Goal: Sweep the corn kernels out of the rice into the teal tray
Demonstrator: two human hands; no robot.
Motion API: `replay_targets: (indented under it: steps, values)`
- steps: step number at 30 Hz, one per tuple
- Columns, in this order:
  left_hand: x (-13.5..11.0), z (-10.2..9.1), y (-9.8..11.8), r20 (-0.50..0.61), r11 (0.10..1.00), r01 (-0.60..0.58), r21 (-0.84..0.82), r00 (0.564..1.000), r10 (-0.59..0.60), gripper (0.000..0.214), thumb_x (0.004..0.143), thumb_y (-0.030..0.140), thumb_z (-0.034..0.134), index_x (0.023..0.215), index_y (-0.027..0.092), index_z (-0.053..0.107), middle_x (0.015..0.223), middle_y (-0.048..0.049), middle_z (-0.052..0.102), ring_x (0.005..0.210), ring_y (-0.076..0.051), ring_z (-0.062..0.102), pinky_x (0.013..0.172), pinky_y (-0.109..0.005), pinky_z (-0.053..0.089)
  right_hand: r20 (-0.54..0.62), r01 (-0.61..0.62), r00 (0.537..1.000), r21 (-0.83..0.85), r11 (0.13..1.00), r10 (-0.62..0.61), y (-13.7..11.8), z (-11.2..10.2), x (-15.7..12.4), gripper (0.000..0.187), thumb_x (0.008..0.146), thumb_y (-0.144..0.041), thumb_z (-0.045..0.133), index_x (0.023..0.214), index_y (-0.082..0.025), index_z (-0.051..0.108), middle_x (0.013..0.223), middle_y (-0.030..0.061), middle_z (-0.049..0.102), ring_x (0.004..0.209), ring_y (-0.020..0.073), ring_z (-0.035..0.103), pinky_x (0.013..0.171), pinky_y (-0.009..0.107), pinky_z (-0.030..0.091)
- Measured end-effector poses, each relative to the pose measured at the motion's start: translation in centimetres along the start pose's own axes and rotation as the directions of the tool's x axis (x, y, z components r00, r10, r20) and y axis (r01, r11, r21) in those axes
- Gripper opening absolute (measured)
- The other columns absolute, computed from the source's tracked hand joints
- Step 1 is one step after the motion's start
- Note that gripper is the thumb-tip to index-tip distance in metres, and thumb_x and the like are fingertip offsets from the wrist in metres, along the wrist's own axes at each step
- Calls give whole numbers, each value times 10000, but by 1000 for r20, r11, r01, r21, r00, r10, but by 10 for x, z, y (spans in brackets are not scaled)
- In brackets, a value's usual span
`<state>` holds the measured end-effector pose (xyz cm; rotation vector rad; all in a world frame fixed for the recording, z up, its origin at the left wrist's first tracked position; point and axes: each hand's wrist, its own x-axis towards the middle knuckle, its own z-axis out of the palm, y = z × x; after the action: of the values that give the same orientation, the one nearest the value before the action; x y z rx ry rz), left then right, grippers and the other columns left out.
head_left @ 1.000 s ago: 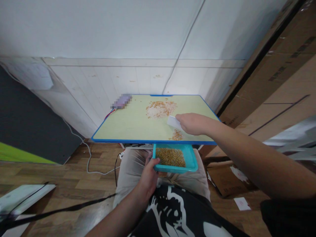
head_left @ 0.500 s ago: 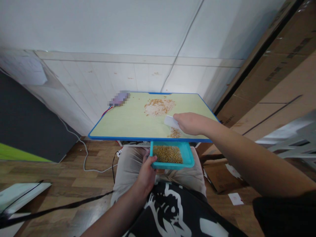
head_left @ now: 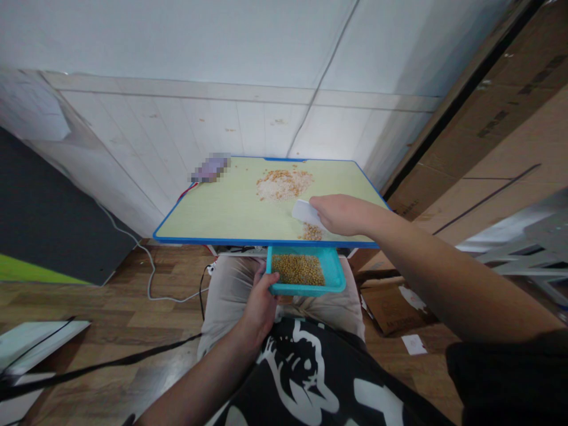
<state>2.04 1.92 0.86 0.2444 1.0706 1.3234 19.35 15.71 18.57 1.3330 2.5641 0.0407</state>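
My left hand (head_left: 262,296) grips the left end of a turquoise plastic tray (head_left: 335,284), thumb over its rim. In the tray lies a layer of yellowish soybeans (head_left: 299,269). The tray is held just below the front edge of a small table (head_left: 208,216), over my lap. My right hand (head_left: 337,214) is closed on a flat white scraper (head_left: 304,212), tilted against the tabletop. Right by the scraper, near the front edge, is a small heap of beans and pale grains (head_left: 312,232). Farther back spreads a larger pile of mixed beans and white grains (head_left: 284,184).
A blurred purple item (head_left: 210,168) with a red cord sits at the table's back left corner. Cardboard boxes (head_left: 488,136) stand along the right, and an opened carton (head_left: 394,307) lies on the floor. A white cable (head_left: 151,278) runs over the floor at left.
The whole view has shifted slightly, with everything sitting a little higher in the picture. Both hands keep their holds; the scraper stays beside the small heap, with hardly any movement.
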Motion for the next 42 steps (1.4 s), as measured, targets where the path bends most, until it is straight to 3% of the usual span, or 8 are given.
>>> replay_targets:
  steps: [14,22,29,42]
  values:
    - [-4,4,5,-13,1000,9,-24,1000,-10,631,590,302,858,1187,256,659,1147,-71,796,1179,-336,712,906,-416,577,-140,-68,988,14,998,69,23,-7,11,404,1010,-165,458,1355,-143,667,1261,205,779,1059,306,726,836,365,487]
    - [-5,3,4,-12,1000,9,-7,1000,-9,616,601,304,849,1185,267,657,1122,-75,783,1105,-327,708,802,-397,560,-80,-43,996,3,999,43,23,10,21,411,1006,-164,470,1362,-139,674,1245,209,786,1038,296,736,794,355,478]
    - [-3,3,3,-28,1000,10,-7,1000,-11,601,597,313,840,1167,267,655,1105,-56,783,1137,-323,701,831,-386,546,-64,-50,997,-18,999,49,15,7,15,396,986,-163,507,1336,-127,689,1235,217,791,1025,300,742,771,346,469]
    - [-2,2,-2,-26,1000,3,-19,1000,-3,627,564,312,871,1146,261,642,1093,-46,783,1126,-302,704,825,-361,535,-110,-100,989,12,995,100,10,14,17,364,1033,-234,487,1295,-152,726,1186,205,806,1021,298,753,786,369,493]
